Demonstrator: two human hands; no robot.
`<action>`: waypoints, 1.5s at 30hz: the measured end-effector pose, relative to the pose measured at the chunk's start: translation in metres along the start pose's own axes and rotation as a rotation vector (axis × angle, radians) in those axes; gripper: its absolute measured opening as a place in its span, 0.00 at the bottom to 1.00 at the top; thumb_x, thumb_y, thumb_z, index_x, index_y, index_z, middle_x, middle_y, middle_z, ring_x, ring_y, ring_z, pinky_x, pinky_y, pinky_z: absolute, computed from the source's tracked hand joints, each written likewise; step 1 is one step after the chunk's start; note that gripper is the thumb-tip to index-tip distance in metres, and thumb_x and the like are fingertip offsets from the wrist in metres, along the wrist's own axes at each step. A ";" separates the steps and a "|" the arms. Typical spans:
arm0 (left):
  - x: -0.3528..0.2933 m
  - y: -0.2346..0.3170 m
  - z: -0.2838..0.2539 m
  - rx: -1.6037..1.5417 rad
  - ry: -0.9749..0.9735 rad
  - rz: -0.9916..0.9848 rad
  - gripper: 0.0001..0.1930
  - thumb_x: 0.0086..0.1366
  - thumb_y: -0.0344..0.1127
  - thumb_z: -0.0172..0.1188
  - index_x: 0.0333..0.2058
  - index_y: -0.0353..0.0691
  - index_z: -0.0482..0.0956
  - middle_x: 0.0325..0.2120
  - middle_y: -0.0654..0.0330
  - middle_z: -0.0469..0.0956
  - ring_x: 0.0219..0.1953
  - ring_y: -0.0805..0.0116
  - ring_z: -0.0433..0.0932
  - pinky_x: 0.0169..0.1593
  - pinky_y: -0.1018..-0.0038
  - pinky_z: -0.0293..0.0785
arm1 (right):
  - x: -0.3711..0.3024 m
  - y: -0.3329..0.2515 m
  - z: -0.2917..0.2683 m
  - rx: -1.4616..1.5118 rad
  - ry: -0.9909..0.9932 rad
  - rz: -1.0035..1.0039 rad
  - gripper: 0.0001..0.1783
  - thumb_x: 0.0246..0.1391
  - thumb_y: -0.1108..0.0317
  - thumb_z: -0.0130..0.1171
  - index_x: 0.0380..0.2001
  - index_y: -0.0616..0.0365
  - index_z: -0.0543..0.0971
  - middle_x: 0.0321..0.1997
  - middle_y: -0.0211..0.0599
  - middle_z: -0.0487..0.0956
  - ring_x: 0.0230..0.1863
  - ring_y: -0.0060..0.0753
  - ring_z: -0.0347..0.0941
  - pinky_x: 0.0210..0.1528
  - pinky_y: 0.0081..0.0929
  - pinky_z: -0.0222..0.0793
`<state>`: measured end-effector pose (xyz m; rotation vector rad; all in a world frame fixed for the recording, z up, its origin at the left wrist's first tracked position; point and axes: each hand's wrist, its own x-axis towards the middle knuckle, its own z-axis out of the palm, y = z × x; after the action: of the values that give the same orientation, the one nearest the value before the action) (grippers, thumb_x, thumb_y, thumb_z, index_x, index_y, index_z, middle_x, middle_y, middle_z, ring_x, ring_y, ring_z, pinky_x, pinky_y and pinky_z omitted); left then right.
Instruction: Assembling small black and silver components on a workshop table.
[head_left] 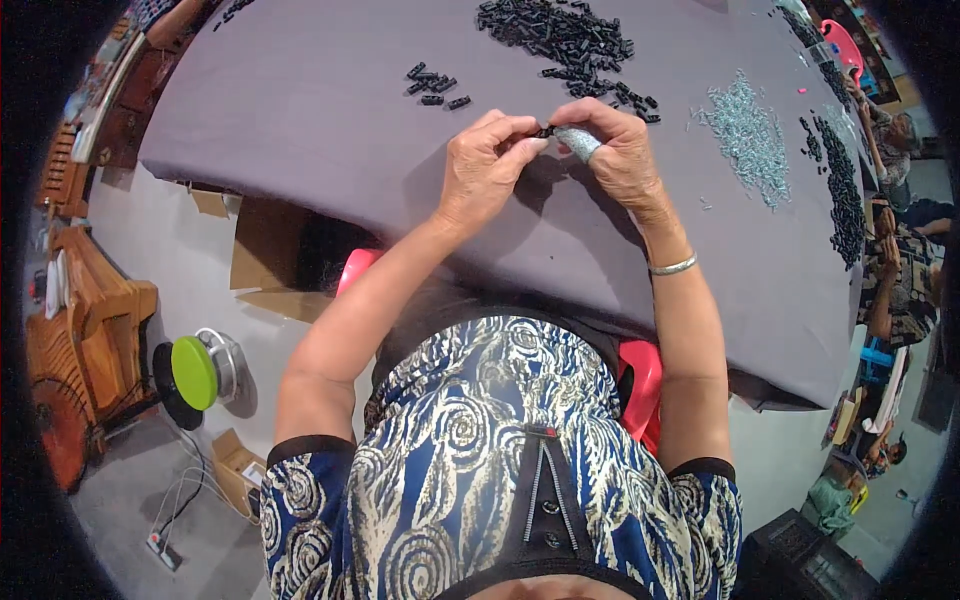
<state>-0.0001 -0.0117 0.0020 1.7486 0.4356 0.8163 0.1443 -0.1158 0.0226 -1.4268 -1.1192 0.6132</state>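
Both hands meet over the grey table (pixel 300 100). Left hand (pixel 483 168) and right hand (pixel 618 152) pinch one small black part (pixel 545 131) between closed fingertips. Far beyond lies a black parts pile (pixel 560 35).

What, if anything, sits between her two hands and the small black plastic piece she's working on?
Nothing visible does. The left hand and right hand already pinch the small black plastic piece between their fingertips above the grey cloth-covered table.

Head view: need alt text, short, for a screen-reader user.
Seen from above, a seated person's left hand and right hand pinch a small black part between the fingertips over a grey-covered table. Piles of black parts and silvery metal pieces lie beyond the hands.
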 end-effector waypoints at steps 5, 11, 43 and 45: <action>0.000 -0.002 0.000 -0.019 -0.013 -0.016 0.08 0.57 0.29 0.63 0.35 0.32 0.80 0.25 0.66 0.72 0.28 0.80 0.70 0.32 0.82 0.67 | -0.001 0.003 0.001 -0.004 0.008 -0.036 0.08 0.48 0.81 0.58 0.34 0.62 0.79 0.32 0.27 0.79 0.34 0.17 0.73 0.37 0.17 0.71; 0.000 -0.007 -0.002 -0.144 -0.023 -0.066 0.08 0.59 0.28 0.61 0.37 0.32 0.80 0.26 0.67 0.73 0.28 0.80 0.73 0.32 0.83 0.69 | -0.002 0.002 0.007 -0.199 0.040 -0.159 0.08 0.51 0.82 0.56 0.36 0.63 0.78 0.35 0.28 0.79 0.38 0.19 0.74 0.41 0.17 0.72; -0.003 0.011 0.004 -0.302 0.010 -0.017 0.09 0.57 0.24 0.63 0.38 0.37 0.81 0.36 0.66 0.71 0.35 0.81 0.70 0.41 0.83 0.70 | -0.008 -0.008 0.014 0.739 -0.166 0.504 0.24 0.59 0.39 0.43 0.32 0.48 0.75 0.21 0.20 0.64 0.19 0.15 0.56 0.19 0.15 0.54; -0.004 0.014 0.005 -0.287 -0.008 -0.009 0.10 0.57 0.24 0.63 0.39 0.37 0.81 0.36 0.66 0.71 0.36 0.81 0.70 0.41 0.83 0.69 | -0.012 -0.002 0.012 0.762 -0.178 0.540 0.22 0.58 0.40 0.45 0.31 0.47 0.74 0.20 0.19 0.62 0.19 0.15 0.54 0.18 0.16 0.50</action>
<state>-0.0009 -0.0222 0.0128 1.4828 0.3040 0.8222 0.1284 -0.1210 0.0195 -0.9913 -0.5038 1.3989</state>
